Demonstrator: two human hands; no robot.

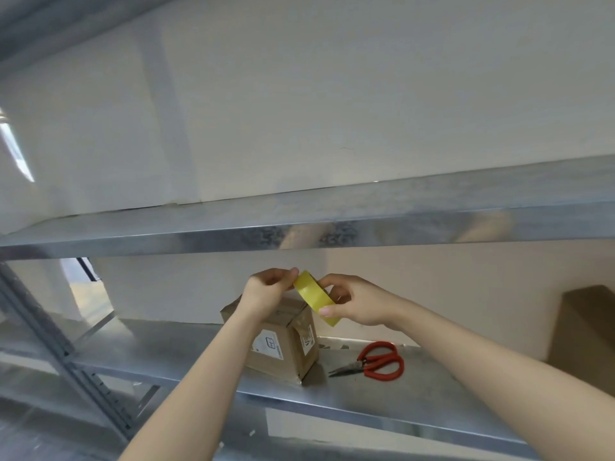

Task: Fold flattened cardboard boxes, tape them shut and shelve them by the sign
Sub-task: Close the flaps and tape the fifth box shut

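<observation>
1 tape roll (316, 299), 2 boxes (283, 344) (585, 331) — 1 scissors (379, 361)

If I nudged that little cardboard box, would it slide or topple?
Likely slide, not topple: the cardboard box rests flat on the smooth metal shelf and looks about as wide as tall. Small cardboard, so probably light. One corner sits near the front edge, so a forward push might drop it.

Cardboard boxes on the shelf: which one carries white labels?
The small brown cardboard box left of the red-handled scissors; the larger brown cardboard box at far right looks plain.
</observation>
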